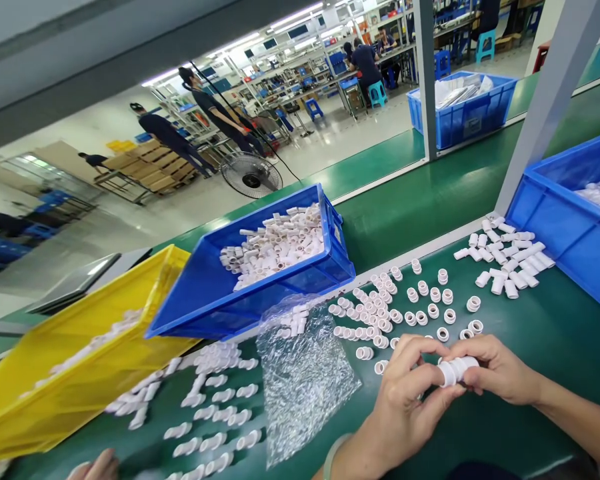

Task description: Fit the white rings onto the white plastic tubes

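Observation:
Between both hands I hold a white plastic pipe fitting (457, 371) with raised rings, low over the green work surface. My left hand (405, 403) pinches its left end with thumb and fingertips. At the other end, my right hand (503, 370) grips it with thumb and forefinger. Fingers partly cover it, so I cannot tell whether it is one part or two joined. Just beyond my hands, several short white ring fittings (449, 316) stand upright. Rows of similar fittings (360, 332) lie to their left, and plain white tubes (511, 260) are heaped farther right.
A clear plastic bag (305, 387) lies left of my hands, beside rows of joined white fittings (225, 415). Behind stand a blue bin (250, 313), a yellow bin (80, 407) and another blue bin (570, 220). Another person's hand (97, 467) shows at lower left. A grey post (550, 100) rises at right.

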